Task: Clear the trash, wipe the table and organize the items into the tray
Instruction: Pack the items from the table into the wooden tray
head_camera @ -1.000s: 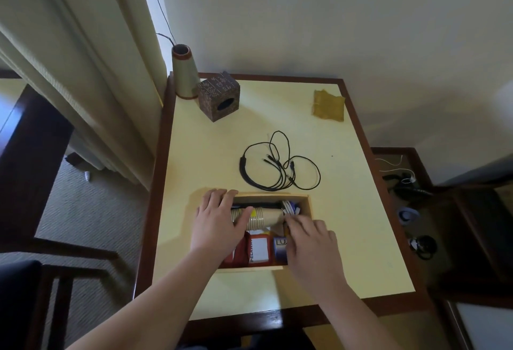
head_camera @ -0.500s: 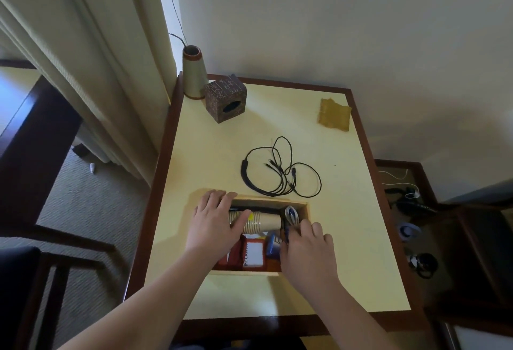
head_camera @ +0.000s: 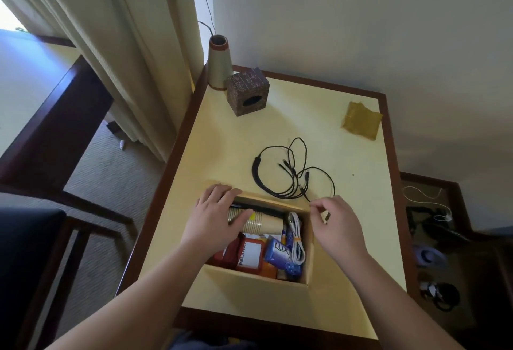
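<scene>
The left hand (head_camera: pixel 213 220) rests spread on the paper cups (head_camera: pixel 259 222), steadying them inside the tray (head_camera: pixel 258 279). The right hand (head_camera: pixel 337 227), fingers curled, pinches the black cable's (head_camera: pixel 291 172) end just beyond the tray, likely gathering it.

- Both bare forearms reach forward from the bottom edge, the left from the lower left, the right from the lower right
- The left hand (head_camera: pixel 215 217) lies palm down, fingers (head_camera: pixel 222 191) held close together and pointing ahead, thumb spread out to the right
- The right hand (head_camera: pixel 337 227) is raised a little, back of the hand upward, wrist bent inward
- Its fingers (head_camera: pixel 319 206) are curled, thumb and forefinger brought together in a pinch; what they pinch is too small to tell
</scene>
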Tool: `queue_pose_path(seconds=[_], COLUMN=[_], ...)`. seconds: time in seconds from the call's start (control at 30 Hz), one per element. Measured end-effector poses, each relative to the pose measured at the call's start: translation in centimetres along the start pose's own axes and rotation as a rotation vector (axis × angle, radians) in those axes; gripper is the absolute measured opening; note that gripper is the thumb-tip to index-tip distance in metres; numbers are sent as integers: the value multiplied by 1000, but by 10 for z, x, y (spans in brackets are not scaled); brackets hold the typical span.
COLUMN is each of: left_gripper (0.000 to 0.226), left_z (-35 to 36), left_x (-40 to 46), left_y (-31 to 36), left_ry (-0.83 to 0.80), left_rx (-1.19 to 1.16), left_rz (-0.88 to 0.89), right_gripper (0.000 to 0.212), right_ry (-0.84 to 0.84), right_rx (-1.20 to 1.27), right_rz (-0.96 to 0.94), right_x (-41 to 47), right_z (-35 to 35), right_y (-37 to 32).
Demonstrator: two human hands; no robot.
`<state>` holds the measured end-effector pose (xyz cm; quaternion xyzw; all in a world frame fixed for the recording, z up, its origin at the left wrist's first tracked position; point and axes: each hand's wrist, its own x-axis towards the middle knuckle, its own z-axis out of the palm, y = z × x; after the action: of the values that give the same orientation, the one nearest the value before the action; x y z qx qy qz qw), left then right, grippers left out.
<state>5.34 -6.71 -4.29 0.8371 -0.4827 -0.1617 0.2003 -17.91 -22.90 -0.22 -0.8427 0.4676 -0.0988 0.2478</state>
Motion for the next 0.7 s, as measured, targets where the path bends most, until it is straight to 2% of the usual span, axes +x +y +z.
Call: queue_pose_path(seconds=[0.07, 0.17, 0.23, 0.4, 0.7], left_gripper=[64, 61, 60, 57, 57], left_z=[1, 2, 3, 5, 6], left_x=[0, 0, 0, 0, -1], left_y=[0, 0, -1, 0, 0], left_ry=[15, 33, 44, 70, 91], left_rx=[-6, -7, -5, -3, -4], left_rz=[6, 16, 21, 17, 22], right_gripper=[12, 22, 31, 49, 58], right_ry=[-114, -379, -440, -432, -514], right_rx=[-40, -241, -362, -500, -529], right_rz=[-153, -400, -485, -432, -381], right_x=[1, -11, -21, -34, -33], right_z=[-6, -6, 3, 24, 23], right_y=[-11, -30, -35, -30, -34])
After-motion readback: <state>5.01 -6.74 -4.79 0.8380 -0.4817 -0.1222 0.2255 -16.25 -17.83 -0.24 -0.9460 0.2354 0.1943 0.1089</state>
